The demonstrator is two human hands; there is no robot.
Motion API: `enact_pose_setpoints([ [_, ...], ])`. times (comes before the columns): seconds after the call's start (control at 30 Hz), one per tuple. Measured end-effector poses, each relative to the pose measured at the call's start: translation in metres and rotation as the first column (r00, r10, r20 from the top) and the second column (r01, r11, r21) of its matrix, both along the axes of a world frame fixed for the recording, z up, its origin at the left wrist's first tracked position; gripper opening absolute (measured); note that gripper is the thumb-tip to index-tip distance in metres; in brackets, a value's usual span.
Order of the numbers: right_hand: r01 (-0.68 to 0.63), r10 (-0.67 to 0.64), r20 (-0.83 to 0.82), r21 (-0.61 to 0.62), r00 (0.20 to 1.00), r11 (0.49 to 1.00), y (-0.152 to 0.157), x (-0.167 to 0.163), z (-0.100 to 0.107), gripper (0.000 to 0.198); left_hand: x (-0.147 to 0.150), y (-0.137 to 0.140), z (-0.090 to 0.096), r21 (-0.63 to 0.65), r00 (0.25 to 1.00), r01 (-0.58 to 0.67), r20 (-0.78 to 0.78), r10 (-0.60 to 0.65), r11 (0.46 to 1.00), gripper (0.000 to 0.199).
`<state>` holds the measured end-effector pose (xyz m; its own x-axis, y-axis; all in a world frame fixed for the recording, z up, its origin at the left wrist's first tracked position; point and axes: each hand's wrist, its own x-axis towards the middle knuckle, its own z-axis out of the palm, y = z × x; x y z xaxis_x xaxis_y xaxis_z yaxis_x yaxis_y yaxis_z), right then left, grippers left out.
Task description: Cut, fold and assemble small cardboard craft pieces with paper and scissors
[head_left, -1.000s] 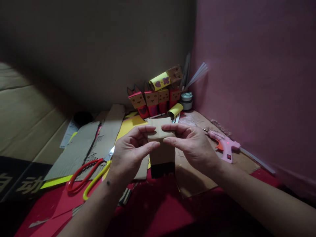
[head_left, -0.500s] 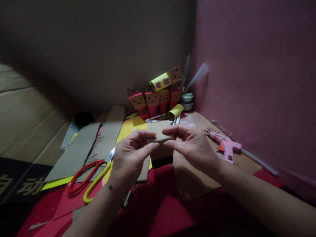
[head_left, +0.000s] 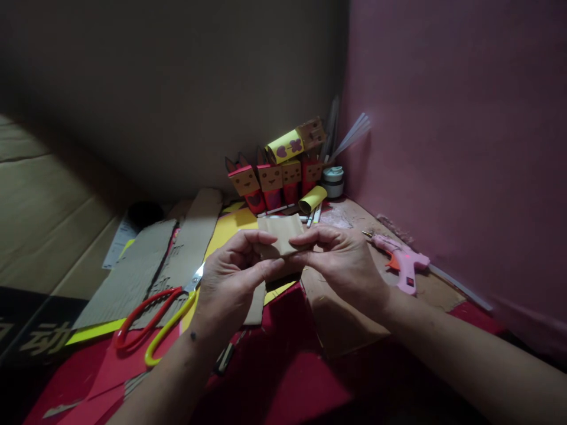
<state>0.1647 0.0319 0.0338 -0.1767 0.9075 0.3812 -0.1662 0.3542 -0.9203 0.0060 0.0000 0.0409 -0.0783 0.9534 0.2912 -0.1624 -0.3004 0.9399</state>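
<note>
A cardboard piece sits between the left hand and right hand. Scissors lie left, a glue gun right. Behind, figures stand in a row, a tube before them, a jar to their right.

I see a red tabletop across the bottom of the frame, bearing torn corrugated cardboard over a yellow strip at left, red paper at lower left, a small dark object below centre, and a brown cardboard sheet right of centre.
</note>
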Motion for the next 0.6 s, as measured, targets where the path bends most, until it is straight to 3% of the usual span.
enact_pose_setpoints([
  [0.2,0.030,-0.029,-0.010,0.144,1.000,0.989,0.0009,0.0021,0.0006,0.011,0.0005,0.0016,0.0020,-0.013,0.996,-0.026,-0.087,0.025,1.000,0.029],
  [0.33,0.016,-0.020,0.019,0.184,1.000,0.983,0.0029,0.0046,0.0004,0.012,-0.0029,0.0047,0.0007,0.019,0.972,-0.105,-0.210,0.107,0.994,0.027],
  [0.43,0.003,-0.008,0.029,0.188,1.000,0.982,0.0040,0.0056,-0.0002,0.012,-0.0055,0.0047,-0.0013,0.072,0.917,-0.184,-0.347,0.197,0.980,0.024],
  [0.6,0.007,-0.010,0.017,0.173,1.000,0.985,0.0042,0.0049,0.0006,0.010,-0.0054,0.0003,-0.0068,0.276,0.792,-0.246,-0.495,0.357,0.929,0.015],
])
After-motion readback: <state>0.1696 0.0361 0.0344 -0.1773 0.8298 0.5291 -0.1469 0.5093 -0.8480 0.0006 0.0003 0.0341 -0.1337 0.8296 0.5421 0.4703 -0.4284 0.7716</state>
